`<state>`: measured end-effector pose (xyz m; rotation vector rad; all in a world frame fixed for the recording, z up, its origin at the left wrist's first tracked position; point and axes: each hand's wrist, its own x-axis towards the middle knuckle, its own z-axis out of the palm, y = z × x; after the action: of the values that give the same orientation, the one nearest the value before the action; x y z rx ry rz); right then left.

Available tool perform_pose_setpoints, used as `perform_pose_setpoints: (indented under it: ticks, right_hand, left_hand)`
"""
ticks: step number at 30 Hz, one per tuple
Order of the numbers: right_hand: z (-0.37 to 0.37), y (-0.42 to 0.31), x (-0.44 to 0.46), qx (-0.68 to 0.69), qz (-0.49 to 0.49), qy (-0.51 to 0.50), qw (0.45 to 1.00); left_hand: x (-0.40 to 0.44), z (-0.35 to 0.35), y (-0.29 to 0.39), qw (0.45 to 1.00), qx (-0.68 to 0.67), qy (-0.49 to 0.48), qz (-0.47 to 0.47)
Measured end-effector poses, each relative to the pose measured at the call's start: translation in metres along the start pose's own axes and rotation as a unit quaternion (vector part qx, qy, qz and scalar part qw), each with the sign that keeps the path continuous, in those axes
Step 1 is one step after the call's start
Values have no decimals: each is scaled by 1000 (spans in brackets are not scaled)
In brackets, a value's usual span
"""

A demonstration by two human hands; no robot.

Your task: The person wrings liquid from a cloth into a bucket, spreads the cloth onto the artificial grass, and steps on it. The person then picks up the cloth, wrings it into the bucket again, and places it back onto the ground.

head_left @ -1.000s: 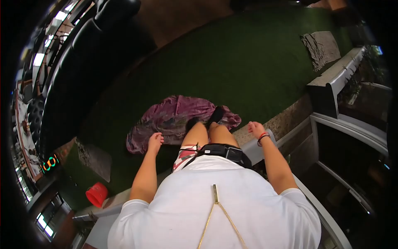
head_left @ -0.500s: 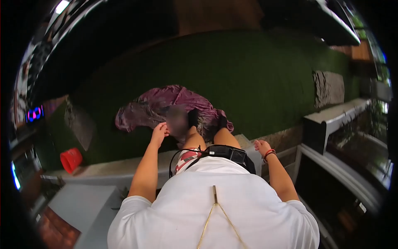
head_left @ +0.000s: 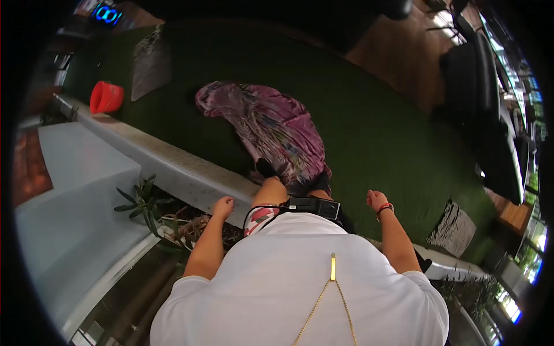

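Note:
My left hand (head_left: 224,207) hangs beside my left hip, above the low ledge (head_left: 173,158), its fingers curled in and touching no object. On the other side, my right hand (head_left: 377,200), with red bands at the wrist, is held over the green carpet (head_left: 381,138); its fingers are curled too. Whether either hand has something small inside cannot be made out. A crumpled purple patterned cloth (head_left: 277,121) lies on the carpet around my feet. A black pouch (head_left: 314,207) is strapped at my waist.
A red bucket (head_left: 107,97) stands near the ledge at the upper left. One grey mat (head_left: 152,66) lies beyond it, another (head_left: 453,229) at the right. A green plant (head_left: 144,202) grows behind the ledge. Black seating (head_left: 473,86) stands at the upper right.
My view and body have turned, so the cloth, bucket and mats appear in new places. My left hand has moved away from the cloth's edge in view. Both hands stay at my sides.

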<state>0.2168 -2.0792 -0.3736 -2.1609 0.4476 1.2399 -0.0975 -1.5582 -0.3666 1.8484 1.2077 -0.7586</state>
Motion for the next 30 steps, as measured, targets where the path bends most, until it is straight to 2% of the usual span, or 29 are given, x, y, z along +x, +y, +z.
perform_pose_setpoints:
  ticks: [1,2,4,6,7,8,9,11,13,14,17,20,23,25,26,29,30]
  right_hand:
    - [13,-15,-6,-24,-14,4,1000]
    - [24,-35,-5,10,-31,2,999]
    - [46,-70,-2,60,-62,-17,996]
    - [57,-125,-9,-17,-90,-80,993]
    - [67,-148,-15,-49,-106,-108,987]
    - [77,-159,-18,-104,-138,-116,978]
    - [86,-169,-21,-94,-156,-126,975]
    - [97,-193,-24,-81,-193,-144,967]
    - [94,-216,-18,-67,-165,-156,972]
    - [97,-220,-15,-58,-152,-165,973]
    - [89,-217,16,-281,-161,-140,936]
    - [68,-231,22,-271,-119,-86,951]
    - [70,-236,47,-240,-93,-92,962]
    - [77,-265,48,-271,-106,-94,952]
    - [83,-279,50,-282,-113,-91,948]
    - [107,-317,71,-179,-72,-95,977]
    - [117,-325,72,-86,-80,-143,983]
  left_hand:
    - [22,8,-26,998,50,22,43]
    - [36,11,-40,991,97,41,80]
    - [60,-8,-42,987,140,-41,64]
    - [116,-22,-43,985,164,16,48]
    - [132,-40,-23,983,161,34,87]
    - [122,-64,13,984,72,116,113]
    - [111,-93,55,979,30,144,138]
    - [72,-147,126,980,-136,107,99]
    - [87,-165,153,956,-123,200,173]
    - [85,-174,159,954,-117,213,177]
    - [89,-178,136,955,-116,222,157]
    - [115,-162,80,976,-55,197,71]
    - [136,-142,3,981,-67,180,-30]
    - [151,-129,-44,989,-9,146,-11]
    - [151,-129,-51,992,-3,123,-31]
    - [173,-147,-70,995,-14,76,-61]
    - [174,-142,-83,995,-24,58,-76]
